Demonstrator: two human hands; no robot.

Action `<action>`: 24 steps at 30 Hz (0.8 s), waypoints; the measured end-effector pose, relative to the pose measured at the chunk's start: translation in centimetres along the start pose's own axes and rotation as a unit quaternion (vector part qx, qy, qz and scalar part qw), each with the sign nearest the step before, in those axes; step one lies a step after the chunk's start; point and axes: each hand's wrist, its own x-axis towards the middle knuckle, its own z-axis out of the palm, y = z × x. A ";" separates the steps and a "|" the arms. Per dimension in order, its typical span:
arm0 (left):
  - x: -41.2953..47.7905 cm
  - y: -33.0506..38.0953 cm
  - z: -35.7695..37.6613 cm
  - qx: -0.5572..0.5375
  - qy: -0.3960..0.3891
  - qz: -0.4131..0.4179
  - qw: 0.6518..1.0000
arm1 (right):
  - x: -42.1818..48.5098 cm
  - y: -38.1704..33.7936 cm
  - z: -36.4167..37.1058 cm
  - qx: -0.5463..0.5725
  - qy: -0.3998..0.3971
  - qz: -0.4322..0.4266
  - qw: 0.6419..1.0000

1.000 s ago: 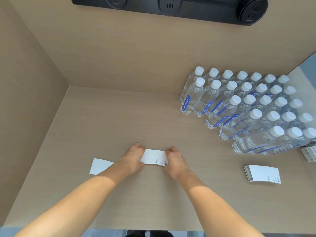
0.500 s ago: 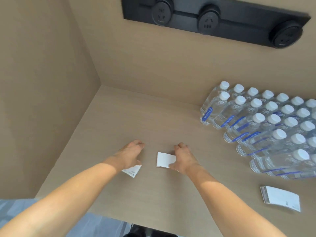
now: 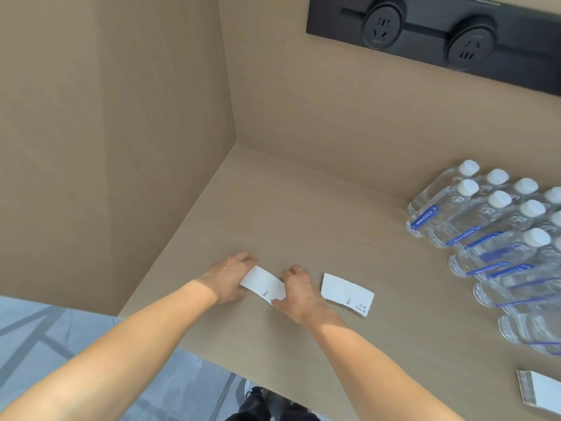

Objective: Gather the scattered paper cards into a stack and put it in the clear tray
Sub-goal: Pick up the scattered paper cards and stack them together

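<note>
Two hands pinch one card (image 3: 263, 285): left hand (image 3: 228, 277) and right hand (image 3: 296, 291) closed on its ends. We should lift it flat, then square it onto the pile (image 3: 347, 293) beside.

You won't read a word here — the card (image 3: 263, 284) pinched between your left hand (image 3: 226, 276) and right hand (image 3: 296, 291) bears only tiny dark marks near your right thumb. The card stack (image 3: 347, 293) just right of your grip and the bottles' blue labels (image 3: 424, 217) beyond are equally illegible.
</note>
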 end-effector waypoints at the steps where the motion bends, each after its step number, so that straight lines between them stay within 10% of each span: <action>1: 0.1 0.0 0.3 -0.002 -0.003 0.005 1.000 | 0.0 -0.2 0.4 -0.003 0.002 0.003 1.000; 24: 5.0 10.1 -2.2 0.064 0.027 0.125 0.990 | -4.4 7.9 -2.7 0.041 0.123 0.103 0.986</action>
